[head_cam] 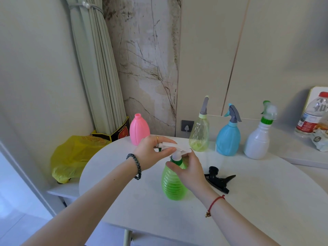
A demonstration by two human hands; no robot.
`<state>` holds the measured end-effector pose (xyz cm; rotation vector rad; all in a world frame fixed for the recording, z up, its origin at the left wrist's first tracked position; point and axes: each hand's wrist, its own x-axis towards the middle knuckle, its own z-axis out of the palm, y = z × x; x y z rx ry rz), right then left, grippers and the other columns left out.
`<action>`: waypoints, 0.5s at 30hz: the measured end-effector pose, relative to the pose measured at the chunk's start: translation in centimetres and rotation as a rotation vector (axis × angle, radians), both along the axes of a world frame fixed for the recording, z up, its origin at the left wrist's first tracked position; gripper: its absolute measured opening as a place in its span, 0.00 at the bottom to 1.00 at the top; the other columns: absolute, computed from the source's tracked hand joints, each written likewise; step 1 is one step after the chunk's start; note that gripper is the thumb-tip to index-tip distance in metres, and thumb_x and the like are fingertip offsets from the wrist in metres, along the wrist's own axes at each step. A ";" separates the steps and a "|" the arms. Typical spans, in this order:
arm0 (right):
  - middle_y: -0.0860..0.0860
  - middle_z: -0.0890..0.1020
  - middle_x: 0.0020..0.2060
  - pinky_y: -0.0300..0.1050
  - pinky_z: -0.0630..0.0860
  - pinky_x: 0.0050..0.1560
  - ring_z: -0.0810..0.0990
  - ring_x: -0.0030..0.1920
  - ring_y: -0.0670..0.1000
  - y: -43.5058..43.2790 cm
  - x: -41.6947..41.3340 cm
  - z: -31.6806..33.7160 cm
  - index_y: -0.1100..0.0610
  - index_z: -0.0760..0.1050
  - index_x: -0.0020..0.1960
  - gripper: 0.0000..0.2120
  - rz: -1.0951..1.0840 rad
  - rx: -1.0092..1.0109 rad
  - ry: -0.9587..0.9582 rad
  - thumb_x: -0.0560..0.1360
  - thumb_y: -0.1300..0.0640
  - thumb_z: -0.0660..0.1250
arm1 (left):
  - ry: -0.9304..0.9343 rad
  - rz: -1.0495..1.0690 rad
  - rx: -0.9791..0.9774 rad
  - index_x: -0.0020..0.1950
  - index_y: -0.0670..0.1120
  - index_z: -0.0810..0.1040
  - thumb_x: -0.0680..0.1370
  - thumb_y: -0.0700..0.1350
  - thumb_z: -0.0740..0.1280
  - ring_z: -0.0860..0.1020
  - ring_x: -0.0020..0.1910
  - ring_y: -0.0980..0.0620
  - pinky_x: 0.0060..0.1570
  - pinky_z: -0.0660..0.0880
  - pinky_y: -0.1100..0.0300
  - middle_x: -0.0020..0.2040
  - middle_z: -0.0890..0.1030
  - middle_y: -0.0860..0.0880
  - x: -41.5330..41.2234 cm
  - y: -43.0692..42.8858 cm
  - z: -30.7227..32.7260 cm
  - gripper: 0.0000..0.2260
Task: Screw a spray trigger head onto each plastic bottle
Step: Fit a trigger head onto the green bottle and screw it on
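A ribbed green bottle [173,183] stands upright in the middle of the white table [248,201]. A white trigger head [170,148] with a green collar sits on its neck. My left hand [152,153] grips the top of that head. My right hand [190,169] wraps the collar and the bottle's shoulder. A loose black trigger head [218,180] lies on the table just right of my right hand. An open pink bottle [139,129] with no head stands at the back left. Three bottles with heads stand at the back: pale yellow [199,132], blue [229,135], white [258,137].
A yellow plastic bag [71,157] lies on a low ledge left of the table, beside a black and red box [115,134] and a tied curtain [99,68]. A water bottle [312,116] and a wrapped packet [321,139] sit on the shelf at far right.
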<state>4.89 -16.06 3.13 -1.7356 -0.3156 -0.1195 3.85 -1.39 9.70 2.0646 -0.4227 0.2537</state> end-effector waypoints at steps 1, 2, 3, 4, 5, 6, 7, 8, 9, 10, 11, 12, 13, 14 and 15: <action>0.44 0.80 0.45 0.36 0.73 0.47 0.78 0.48 0.41 0.1 0.0 0.1 0.55 0.71 0.50 0.18 -0.002 0.000 0.008 0.65 0.57 0.75 | 0.000 -0.002 -0.001 0.40 0.63 0.77 0.72 0.43 0.69 0.76 0.33 0.69 0.33 0.69 0.78 0.36 0.81 0.64 0.0 0.0 0.0 0.13; 0.45 0.80 0.47 0.37 0.73 0.50 0.78 0.50 0.42 0.0 0.0 0.0 0.55 0.71 0.52 0.20 0.022 -0.011 0.016 0.65 0.56 0.75 | 0.002 -0.007 -0.001 0.40 0.63 0.77 0.72 0.43 0.68 0.76 0.32 0.69 0.30 0.68 0.79 0.34 0.81 0.65 -0.1 0.0 0.1 0.12; 0.45 0.79 0.50 0.36 0.73 0.52 0.77 0.52 0.41 -0.2 0.0 0.0 0.52 0.70 0.53 0.19 0.068 -0.013 0.023 0.66 0.57 0.74 | 0.003 -0.012 0.001 0.40 0.63 0.77 0.72 0.43 0.68 0.75 0.31 0.69 0.29 0.67 0.79 0.33 0.80 0.67 -0.1 0.0 0.1 0.12; 0.42 0.79 0.52 0.32 0.71 0.53 0.76 0.54 0.37 -0.5 0.0 0.0 0.49 0.70 0.54 0.17 0.119 -0.011 0.030 0.69 0.56 0.72 | 0.000 -0.016 0.003 0.40 0.63 0.77 0.72 0.43 0.68 0.75 0.31 0.69 0.30 0.67 0.79 0.34 0.80 0.68 -0.1 0.0 0.1 0.12; 0.40 0.78 0.52 0.27 0.69 0.52 0.75 0.53 0.33 -0.7 -0.1 0.0 0.45 0.70 0.52 0.13 0.164 -0.016 0.039 0.71 0.56 0.69 | -0.006 -0.013 0.003 0.40 0.63 0.78 0.72 0.43 0.69 0.76 0.33 0.69 0.31 0.68 0.79 0.34 0.80 0.67 -0.1 0.0 0.0 0.12; 0.39 0.78 0.50 0.23 0.68 0.49 0.74 0.51 0.32 -0.9 -0.2 0.1 0.43 0.71 0.50 0.09 0.190 -0.041 0.041 0.74 0.55 0.66 | -0.011 -0.010 0.002 0.40 0.63 0.78 0.72 0.43 0.69 0.76 0.34 0.69 0.33 0.68 0.78 0.36 0.80 0.66 0.0 0.1 0.0 0.12; 0.40 0.78 0.48 0.23 0.68 0.46 0.75 0.50 0.34 -0.9 -0.2 0.1 0.43 0.72 0.49 0.07 0.193 -0.064 0.036 0.75 0.56 0.64 | -0.010 -0.008 0.001 0.40 0.63 0.78 0.72 0.43 0.69 0.77 0.36 0.69 0.34 0.69 0.78 0.37 0.80 0.66 0.0 0.1 -0.1 0.12; 0.42 0.79 0.46 0.25 0.69 0.46 0.76 0.50 0.39 -0.8 -0.1 0.0 0.46 0.72 0.48 0.06 0.168 -0.079 0.023 0.74 0.56 0.65 | -0.006 -0.009 0.002 0.40 0.64 0.78 0.72 0.44 0.69 0.77 0.37 0.68 0.36 0.70 0.78 0.38 0.81 0.66 0.1 0.1 -0.1 0.12; 0.45 0.80 0.46 0.28 0.70 0.47 0.77 0.50 0.44 -0.6 0.0 0.0 0.50 0.73 0.49 0.07 0.120 -0.075 0.011 0.73 0.57 0.68 | -0.002 -0.010 0.004 0.39 0.64 0.78 0.72 0.44 0.69 0.77 0.38 0.69 0.37 0.70 0.78 0.37 0.81 0.66 0.1 0.1 -0.1 0.13; 0.48 0.80 0.46 0.34 0.72 0.48 0.78 0.50 0.47 -0.4 0.0 0.2 0.54 0.73 0.49 0.11 0.064 -0.053 0.003 0.70 0.58 0.71 | -0.003 -0.012 0.010 0.39 0.65 0.78 0.72 0.44 0.69 0.77 0.39 0.69 0.38 0.70 0.78 0.37 0.81 0.68 0.0 0.1 -0.1 0.13; 0.51 0.81 0.47 0.40 0.73 0.50 0.78 0.50 0.49 -0.2 -0.1 0.4 0.57 0.72 0.50 0.15 0.025 -0.032 0.006 0.67 0.58 0.73 | -0.007 -0.013 0.017 0.38 0.66 0.77 0.72 0.44 0.69 0.77 0.39 0.69 0.38 0.70 0.78 0.37 0.80 0.70 0.0 0.1 -0.2 0.14; 0.53 0.81 0.47 0.44 0.74 0.51 0.79 0.50 0.50 -0.2 -0.1 0.5 0.59 0.71 0.50 0.18 0.014 -0.025 0.010 0.65 0.58 0.75 | -0.011 -0.016 0.023 0.38 0.66 0.77 0.72 0.44 0.69 0.77 0.38 0.69 0.37 0.70 0.79 0.37 0.80 0.71 0.0 0.1 -0.1 0.14; 0.53 0.81 0.48 0.45 0.74 0.52 0.79 0.51 0.50 -0.3 -0.1 0.5 0.58 0.70 0.51 0.20 0.032 -0.026 0.016 0.65 0.58 0.75 | -0.013 -0.018 0.025 0.38 0.66 0.77 0.72 0.44 0.69 0.77 0.38 0.69 0.36 0.69 0.79 0.37 0.80 0.71 0.0 0.1 -0.1 0.14; 0.50 0.81 0.49 0.42 0.74 0.53 0.78 0.52 0.47 -0.4 -0.1 0.4 0.55 0.70 0.53 0.20 0.079 -0.026 0.028 0.66 0.57 0.75 | -0.015 -0.020 0.024 0.39 0.66 0.77 0.72 0.44 0.68 0.77 0.37 0.70 0.36 0.69 0.79 0.37 0.80 0.71 0.0 0.1 -0.1 0.14; 0.45 0.80 0.50 0.36 0.73 0.53 0.77 0.54 0.44 -0.7 -0.1 0.4 0.51 0.70 0.54 0.18 0.138 -0.027 0.046 0.68 0.57 0.73 | -0.016 -0.022 0.019 0.39 0.66 0.77 0.72 0.44 0.68 0.77 0.37 0.70 0.35 0.69 0.79 0.37 0.80 0.71 0.0 0.2 -0.1 0.14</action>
